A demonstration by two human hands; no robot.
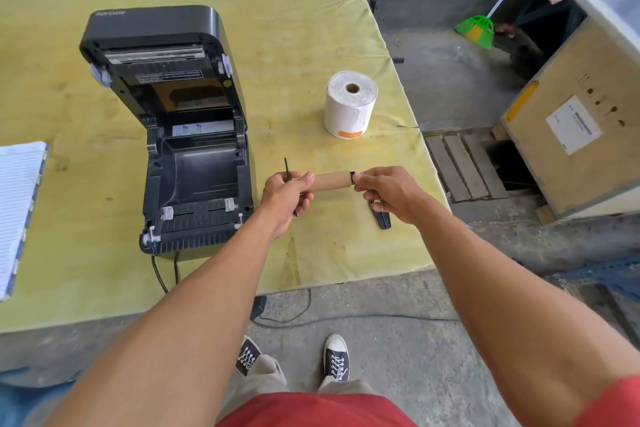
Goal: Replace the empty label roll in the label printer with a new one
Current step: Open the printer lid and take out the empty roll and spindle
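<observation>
The black label printer [180, 135] stands on the table with its lid swung up and its roll bay bare. To its right I hold the empty brown cardboard core [332, 181] level above the table. My left hand [285, 199] grips the core's left end together with a thin black plate of the spindle. My right hand [388, 192] pinches the black spindle tip at the core's right end. A full white label roll [349, 104] stands on end behind my hands. A black plastic part [382, 218] lies on the table under my right hand.
The yellow-green table [294, 28] ends just right of my hands. A lined notepad [17, 215] lies at the left edge. The printer's cable [159, 274] hangs off the front. Wooden crates [571, 121], a pallet [460, 166] and a green broom [476, 28] stand on the floor at right.
</observation>
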